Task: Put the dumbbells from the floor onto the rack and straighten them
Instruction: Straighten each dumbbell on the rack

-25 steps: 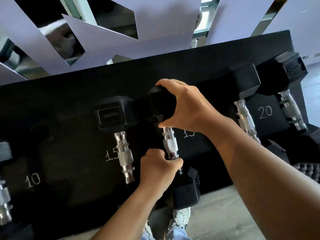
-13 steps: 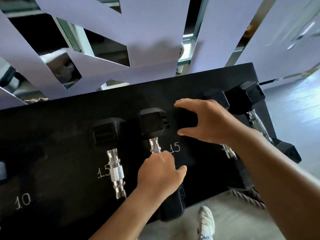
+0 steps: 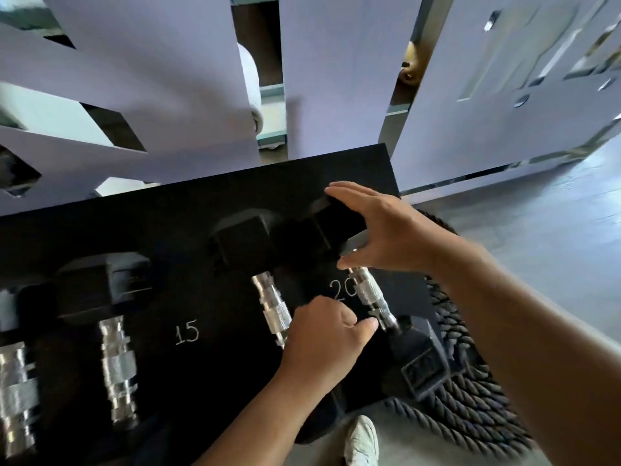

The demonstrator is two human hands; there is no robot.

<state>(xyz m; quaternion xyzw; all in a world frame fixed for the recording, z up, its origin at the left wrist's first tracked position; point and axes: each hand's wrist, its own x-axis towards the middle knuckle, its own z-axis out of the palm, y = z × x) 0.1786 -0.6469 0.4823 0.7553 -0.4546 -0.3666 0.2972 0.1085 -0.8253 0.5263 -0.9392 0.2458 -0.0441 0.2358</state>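
Both hands are working at the right end of the black sloped rack (image 3: pixel 188 210), right by its right edge, and the thing that matters is the black hex-headed dumbbell with the knurled chrome handle (image 3: pixel 371 294) sitting beside the chalked "20" (image 3: pixel 342 289). Its long axis runs from the rack's back edge down toward the front edge, but skewed: the far head sits up and inboard, and the near head (image 3: pixel 420 361) swings out over the right front corner, hanging close to the coiled black battle rope (image 3: pixel 470 408) on the floor.

The right hand (image 3: pixel 379 227) is the nearer one to the far head. It's spread over that head, fingers across the top and thumb tucked underneath, cupping it. The left hand (image 3: pixel 326 338) sits low on the rack near the front edge, fingers curled under, thumb reaching out toward the lower end of the chrome handle. Whether that thumb actually touches the metal, I can't tell, and the fist looks clenched on nothing.

Just inboard lies a second black hex dumbbell with a chrome handle (image 3: pixel 272 307), roughly parallel. So my read is straightening: the near head wants swinging inboard. Heads look matte rubber, heavy; the handle is bright and grippy.
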